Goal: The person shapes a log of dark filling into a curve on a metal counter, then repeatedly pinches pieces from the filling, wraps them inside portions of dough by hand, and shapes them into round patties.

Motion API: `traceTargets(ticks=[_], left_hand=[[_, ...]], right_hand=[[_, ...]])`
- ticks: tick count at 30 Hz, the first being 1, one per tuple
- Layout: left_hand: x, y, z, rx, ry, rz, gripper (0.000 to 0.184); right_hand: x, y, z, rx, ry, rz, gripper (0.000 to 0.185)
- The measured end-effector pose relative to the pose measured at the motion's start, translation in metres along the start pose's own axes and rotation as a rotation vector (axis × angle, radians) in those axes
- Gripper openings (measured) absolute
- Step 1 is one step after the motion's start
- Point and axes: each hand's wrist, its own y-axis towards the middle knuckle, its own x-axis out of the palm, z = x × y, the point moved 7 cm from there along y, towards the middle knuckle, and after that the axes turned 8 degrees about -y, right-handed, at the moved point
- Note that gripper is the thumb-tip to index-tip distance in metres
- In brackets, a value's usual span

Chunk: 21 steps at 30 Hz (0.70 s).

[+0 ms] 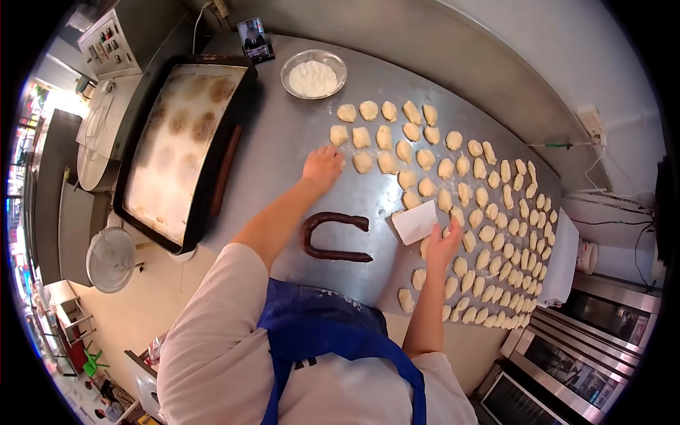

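Observation:
My left hand (pixel 324 168) is at the left end of the rows of dough pieces (pixel 363 162), palm down with the fingers curled. A bit of pale dough shows at its fingertips; the rest of that piece is hidden under the hand. In my right hand (pixel 444 239) is a flat white dough scraper (pixel 416 222), gripped by one side and held over the steel table near the dough. Between my arms a dark brown rope of paste (pixel 309 237) lies bent in a U shape.
A metal bowl of flour (pixel 314 78) stands at the back beside a propped phone (pixel 256 40). To the left is a large black-rimmed baking tray (pixel 185 142), with a brown rod (pixel 227 170) along its side. Ovens (pixel 567 354) stand at the lower right.

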Motion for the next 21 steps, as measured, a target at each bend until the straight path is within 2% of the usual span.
traceTargets(ticks=[2, 5, 8, 9, 11, 13, 15, 19, 21], left_hand=[[-0.011, 0.0, 0.0, 0.105, 0.042, 0.045, 0.039], [0.03, 0.013, -0.032, 0.182, -0.257, 0.161, 0.023], [0.02, -0.016, -0.074, -0.523, -1.046, 0.504, 0.022], [0.021, -0.029, -0.07, -0.596, -1.329, 0.497, 0.023], [0.024, -0.056, -0.052, -0.713, -1.906, 0.468, 0.025], [0.066, -0.087, -0.021, -0.619, -2.263, -0.078, 0.035], [0.043, -0.131, 0.035, -0.363, -2.415, -0.436, 0.044], [0.021, -0.187, 0.07, -0.554, -2.445, -0.425, 0.044], [0.017, -0.203, 0.071, -0.67, -2.366, -0.39, 0.042]], right_hand=[[0.007, -0.01, -0.032, -0.12, 0.019, -0.065, 0.048], [0.024, -0.042, -0.091, -0.36, 0.073, -0.07, 0.045], [0.039, -0.075, -0.14, -0.479, 0.172, -0.225, 0.043], [0.042, -0.087, -0.151, -0.502, 0.184, -0.261, 0.043], [0.053, -0.106, -0.158, -0.409, 0.362, -0.427, 0.04], [0.04, -0.114, -0.179, -0.491, 0.344, -0.308, 0.042], [0.023, -0.122, -0.214, -0.647, 0.309, -0.249, 0.041], [0.03, -0.156, -0.225, -0.999, 0.311, -0.188, 0.039], [0.025, -0.168, -0.222, -0.937, 0.349, -0.251, 0.036]])
